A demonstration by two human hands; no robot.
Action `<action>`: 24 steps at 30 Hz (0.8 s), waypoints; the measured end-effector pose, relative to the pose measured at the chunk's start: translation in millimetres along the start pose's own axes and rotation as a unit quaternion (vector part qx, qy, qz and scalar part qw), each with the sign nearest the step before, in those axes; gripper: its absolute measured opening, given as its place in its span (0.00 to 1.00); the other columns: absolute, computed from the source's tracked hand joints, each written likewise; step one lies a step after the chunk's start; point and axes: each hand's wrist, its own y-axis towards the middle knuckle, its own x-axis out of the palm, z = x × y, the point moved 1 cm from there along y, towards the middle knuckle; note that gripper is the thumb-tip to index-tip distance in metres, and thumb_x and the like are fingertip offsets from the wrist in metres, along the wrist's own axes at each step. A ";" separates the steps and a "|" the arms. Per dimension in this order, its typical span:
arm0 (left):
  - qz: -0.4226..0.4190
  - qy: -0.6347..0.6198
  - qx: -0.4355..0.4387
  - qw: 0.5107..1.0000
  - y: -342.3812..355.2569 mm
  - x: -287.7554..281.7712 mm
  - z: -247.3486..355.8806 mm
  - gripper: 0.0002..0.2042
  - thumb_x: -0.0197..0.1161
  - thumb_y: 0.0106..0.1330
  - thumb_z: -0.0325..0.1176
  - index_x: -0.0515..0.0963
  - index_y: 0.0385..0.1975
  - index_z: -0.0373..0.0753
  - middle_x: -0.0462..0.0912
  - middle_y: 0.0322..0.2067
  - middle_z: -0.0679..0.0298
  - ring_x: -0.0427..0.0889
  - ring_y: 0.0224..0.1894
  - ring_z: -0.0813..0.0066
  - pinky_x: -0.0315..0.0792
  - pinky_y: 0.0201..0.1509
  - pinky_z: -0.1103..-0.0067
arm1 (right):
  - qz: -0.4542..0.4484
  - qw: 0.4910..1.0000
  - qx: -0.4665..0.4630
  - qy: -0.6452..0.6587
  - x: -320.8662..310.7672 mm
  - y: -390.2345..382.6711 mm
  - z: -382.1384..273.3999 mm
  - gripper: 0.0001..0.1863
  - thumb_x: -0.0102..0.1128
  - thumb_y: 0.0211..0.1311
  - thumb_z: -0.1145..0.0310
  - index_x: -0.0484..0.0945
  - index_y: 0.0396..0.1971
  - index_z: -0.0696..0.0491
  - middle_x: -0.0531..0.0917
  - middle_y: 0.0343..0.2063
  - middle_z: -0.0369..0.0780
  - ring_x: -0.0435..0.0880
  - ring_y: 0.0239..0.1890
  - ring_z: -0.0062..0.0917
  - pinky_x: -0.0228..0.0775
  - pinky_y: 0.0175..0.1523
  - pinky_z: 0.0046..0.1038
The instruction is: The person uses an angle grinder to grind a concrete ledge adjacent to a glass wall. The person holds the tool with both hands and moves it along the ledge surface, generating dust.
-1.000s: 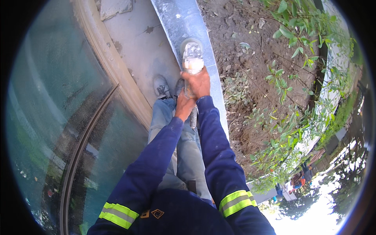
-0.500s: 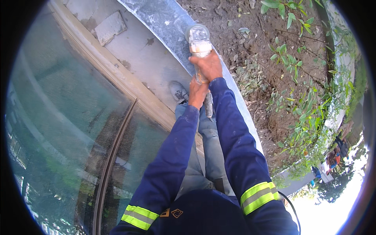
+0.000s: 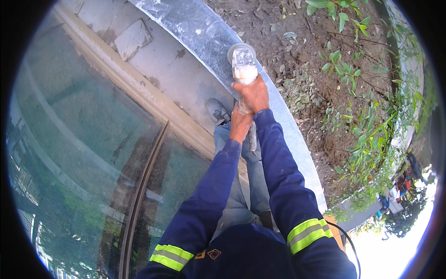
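Observation:
Both of my hands are closed around a dusty angle grinder (image 3: pixel 245 70) wrapped in clear plastic. My right hand (image 3: pixel 256 95) grips it just behind the whitish head. Lower on the body, nearer to me, my left hand (image 3: pixel 241 122) is wrapped round it; some of its fingers are hidden. The tool's rear end (image 3: pixel 252 138) sticks out below my hands. Its round disc (image 3: pixel 235 50) lies over the top of a curved grey stone ledge (image 3: pixel 211 42), seemingly against the surface. Pale dust and scuffs mark the ledge.
Right of the ledge lies a soil bed (image 3: pixel 297 60) with dry leaves and green plants (image 3: pixel 367 135). A glass wall (image 3: pixel 83 139) with a brown frame stands at left. A loose slab (image 3: pixel 133 39) rests on the walkway (image 3: pixel 160 58). A cable (image 3: pixel 350 242) hangs by my right arm.
The grinder and both hands have shifted slightly right and toward me along the ledge. My grip looks the same. The whole view has also moved a little.

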 end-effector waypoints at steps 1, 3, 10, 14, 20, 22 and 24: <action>0.001 0.006 -0.003 1.000 11.4 -2.1 9.5 0.24 0.69 0.74 0.38 0.74 0.65 0.34 0.84 0.51 0.64 0.82 0.47 0.77 0.77 0.47 0.75 | 0.006 1.000 -0.014 0.011 -0.1 7.8 -10.7 0.44 0.82 0.44 0.49 0.79 0.58 0.63 0.90 0.50 0.58 0.91 0.55 0.51 0.80 0.61 0.46; 0.001 0.018 -0.009 1.000 30.8 -4.4 27.7 0.24 0.69 0.74 0.38 0.74 0.66 0.36 0.84 0.50 0.64 0.82 0.45 0.78 0.77 0.45 0.76 | 0.005 0.999 -0.034 0.011 6.5 24.0 -30.2 0.44 0.82 0.43 0.49 0.80 0.57 0.63 0.90 0.50 0.58 0.91 0.55 0.51 0.80 0.61 0.45; 0.081 -0.126 -0.008 0.989 31.5 -35.8 19.8 0.25 0.68 0.75 0.34 0.70 0.69 0.39 0.84 0.49 0.64 0.86 0.45 0.76 0.81 0.44 0.75 | -0.080 0.993 -0.046 -0.077 44.2 13.4 -65.3 0.45 0.81 0.42 0.49 0.79 0.58 0.63 0.90 0.49 0.58 0.91 0.53 0.50 0.81 0.60 0.46; 0.073 -0.130 -0.009 0.989 -9.3 -45.4 -25.7 0.34 0.74 0.70 0.37 0.68 0.72 0.34 0.83 0.59 0.57 0.84 0.57 0.68 0.79 0.59 0.70 | -0.081 0.992 -0.029 -0.090 46.9 -24.7 -25.3 0.45 0.81 0.42 0.48 0.78 0.58 0.61 0.91 0.47 0.57 0.91 0.52 0.53 0.82 0.59 0.47; 0.067 0.149 -0.040 0.986 -48.0 4.0 -53.1 0.32 0.76 0.67 0.38 0.70 0.66 0.29 0.87 0.54 0.48 0.88 0.57 0.56 0.79 0.60 0.65 | -0.024 0.998 0.035 -0.041 -5.1 -51.6 48.7 0.45 0.83 0.43 0.48 0.78 0.57 0.62 0.91 0.46 0.56 0.92 0.52 0.53 0.82 0.60 0.47; 0.057 0.158 -0.001 0.986 -47.7 31.3 -58.5 0.32 0.76 0.67 0.37 0.70 0.64 0.28 0.86 0.54 0.44 0.86 0.59 0.51 0.78 0.61 0.63 | 0.019 0.998 0.036 -0.038 -31.1 -45.5 68.9 0.44 0.84 0.45 0.48 0.79 0.56 0.63 0.92 0.45 0.55 0.93 0.51 0.49 0.83 0.59 0.45; 0.064 0.193 0.046 0.978 -44.1 62.9 -66.5 0.30 0.75 0.67 0.35 0.68 0.61 0.26 0.84 0.54 0.38 0.84 0.60 0.42 0.76 0.63 0.59 | 0.030 0.999 -0.008 0.024 -42.8 -30.8 91.1 0.44 0.84 0.46 0.48 0.78 0.57 0.63 0.92 0.45 0.54 0.93 0.50 0.47 0.84 0.57 0.45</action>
